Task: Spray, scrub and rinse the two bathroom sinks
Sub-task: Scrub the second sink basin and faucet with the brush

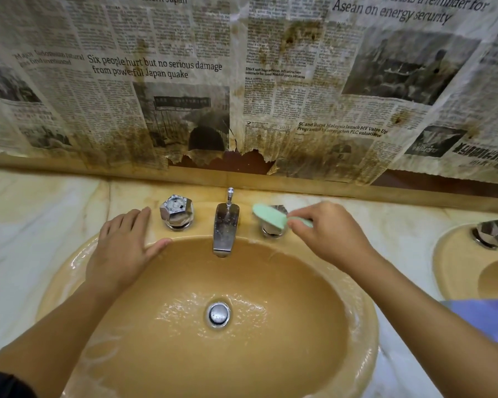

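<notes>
Stained, torn newspaper [242,81] covering wall; marble counter [26,225] below.

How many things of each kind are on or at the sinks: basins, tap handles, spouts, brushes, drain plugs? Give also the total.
Basins: 2, the near sink and the second sink.
Tap handles: 3.
Spouts: 1.
Brushes: 1, the green brush, held in the right hand.
Drain plugs: 1.
Total: 8.
</notes>
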Motion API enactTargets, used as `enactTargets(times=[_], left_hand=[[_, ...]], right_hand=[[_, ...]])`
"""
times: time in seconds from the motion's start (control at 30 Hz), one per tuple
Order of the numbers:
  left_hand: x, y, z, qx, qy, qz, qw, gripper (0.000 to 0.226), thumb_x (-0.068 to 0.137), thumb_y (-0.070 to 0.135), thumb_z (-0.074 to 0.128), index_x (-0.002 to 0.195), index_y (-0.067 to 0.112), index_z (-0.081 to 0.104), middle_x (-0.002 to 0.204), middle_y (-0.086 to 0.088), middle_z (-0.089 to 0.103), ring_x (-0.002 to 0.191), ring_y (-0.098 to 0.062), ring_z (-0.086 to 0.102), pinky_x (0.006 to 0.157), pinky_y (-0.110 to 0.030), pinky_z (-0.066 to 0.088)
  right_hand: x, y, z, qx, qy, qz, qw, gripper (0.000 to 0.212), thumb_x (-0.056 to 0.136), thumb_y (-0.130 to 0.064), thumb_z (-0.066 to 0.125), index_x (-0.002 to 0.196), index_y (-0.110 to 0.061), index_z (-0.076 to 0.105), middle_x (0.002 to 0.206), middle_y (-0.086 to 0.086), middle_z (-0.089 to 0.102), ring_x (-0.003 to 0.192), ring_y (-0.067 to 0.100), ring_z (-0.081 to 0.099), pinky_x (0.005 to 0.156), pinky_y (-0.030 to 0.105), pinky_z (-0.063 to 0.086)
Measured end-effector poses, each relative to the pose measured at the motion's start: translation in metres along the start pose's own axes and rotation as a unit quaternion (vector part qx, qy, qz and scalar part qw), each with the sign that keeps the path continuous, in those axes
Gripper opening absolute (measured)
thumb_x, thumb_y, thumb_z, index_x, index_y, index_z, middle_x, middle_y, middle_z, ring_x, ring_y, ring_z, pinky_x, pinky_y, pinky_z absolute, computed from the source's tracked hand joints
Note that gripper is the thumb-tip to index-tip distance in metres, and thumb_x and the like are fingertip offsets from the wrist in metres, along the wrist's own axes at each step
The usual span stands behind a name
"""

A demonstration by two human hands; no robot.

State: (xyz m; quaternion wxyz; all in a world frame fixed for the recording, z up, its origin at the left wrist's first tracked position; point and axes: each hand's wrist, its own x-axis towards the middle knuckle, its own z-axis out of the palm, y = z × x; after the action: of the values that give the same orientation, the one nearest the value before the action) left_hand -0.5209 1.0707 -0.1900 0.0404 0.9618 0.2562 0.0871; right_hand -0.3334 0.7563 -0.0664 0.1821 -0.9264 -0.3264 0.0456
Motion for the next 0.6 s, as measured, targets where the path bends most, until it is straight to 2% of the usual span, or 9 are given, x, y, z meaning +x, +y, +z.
enactTargets(times=[0.07,0.2,0.27,0.37,0.43,0.5,0.53,0.6], left_hand=[[0.0,0.0,0.0,0.001,-0.002,0.001,1.0,0.088,0.088,0.074,0.027,0.144,0.008,0.045,0.135,-0.014,0.055,0.124,-0.035,0.048,0.105,-0.05,0.036],[0.001,0.0,0.0,-0.004,0.0,0.001,1.0,0.088,0.087,0.074,0.028,0.143,0.008,0.045,0.135,-0.015,0.055,0.125,-0.036,0.047,0.105,-0.05,0.035],[0.001,0.001,-0.001,-0.005,-0.002,0.001,1.0,0.088,0.087,0.074,0.028,0.143,0.008,0.045,0.135,-0.015,0.055,0.124,-0.036,0.047,0.105,-0.051,0.035],[0.001,0.001,0.0,-0.005,-0.004,-0.001,1.0,0.089,0.087,0.074,0.027,0.144,0.008,0.045,0.134,-0.015,0.055,0.124,-0.036,0.047,0.105,-0.052,0.036],[0.0,0.0,0.001,-0.003,-0.005,0.003,1.0,0.089,0.088,0.074,0.026,0.144,0.008,0.044,0.136,-0.015,0.054,0.125,-0.036,0.047,0.106,-0.052,0.036],[0.002,-0.001,0.0,-0.005,-0.003,0.006,1.0,0.089,0.088,0.074,0.025,0.146,0.009,0.043,0.137,-0.015,0.053,0.127,-0.035,0.046,0.107,-0.052,0.035],[0.002,-0.001,0.0,-0.004,-0.007,0.006,1.0,0.089,0.088,0.074,0.025,0.146,0.009,0.042,0.137,-0.015,0.053,0.127,-0.035,0.046,0.107,-0.052,0.035],[0.002,0.0,0.0,-0.007,-0.009,0.003,1.0,0.089,0.088,0.073,0.026,0.146,0.008,0.043,0.137,-0.016,0.053,0.127,-0.036,0.046,0.107,-0.053,0.035]], right_hand=[[-0.011,0.008,0.002,0.018,-0.002,0.009,1.0,0.021,0.092,-0.032,0.058,0.1,-0.033,0.078,0.093,-0.004,0.076,0.082,0.018,0.065,0.069,0.036,0.054],[0.005,0.02,0.009,0.104,0.095,0.084,0.986,0.021,0.092,-0.027,0.062,0.105,-0.028,0.078,0.096,-0.004,0.077,0.083,0.017,0.068,0.072,0.034,0.055],[-0.019,0.013,0.03,0.184,0.123,0.098,0.97,0.021,0.093,-0.025,0.063,0.107,-0.029,0.078,0.091,-0.01,0.077,0.081,0.008,0.068,0.073,0.03,0.054],[-0.064,-0.004,0.065,0.281,0.153,0.139,0.937,0.02,0.094,-0.03,0.061,0.107,-0.034,0.076,0.081,-0.023,0.071,0.083,0.0,0.066,0.072,0.022,0.051],[-0.057,-0.01,0.081,0.321,0.204,0.194,0.904,0.02,0.094,-0.033,0.061,0.109,-0.032,0.075,0.075,-0.023,0.068,0.078,-0.001,0.064,0.069,0.02,0.048],[-0.042,-0.018,0.087,0.35,0.265,0.216,0.872,0.019,0.095,-0.027,0.06,0.104,-0.024,0.076,0.068,-0.021,0.063,0.069,-0.002,0.059,0.064,0.018,0.043],[-0.039,-0.024,0.09,0.361,0.289,0.223,0.858,0.019,0.096,-0.025,0.06,0.104,-0.022,0.077,0.07,-0.02,0.064,0.07,-0.003,0.059,0.064,0.018,0.042],[-0.052,-0.035,0.101,0.391,0.31,0.232,0.835,0.022,0.096,-0.023,0.061,0.111,-0.021,0.077,0.086,-0.019,0.072,0.083,-0.004,0.065,0.073,0.015,0.048]])
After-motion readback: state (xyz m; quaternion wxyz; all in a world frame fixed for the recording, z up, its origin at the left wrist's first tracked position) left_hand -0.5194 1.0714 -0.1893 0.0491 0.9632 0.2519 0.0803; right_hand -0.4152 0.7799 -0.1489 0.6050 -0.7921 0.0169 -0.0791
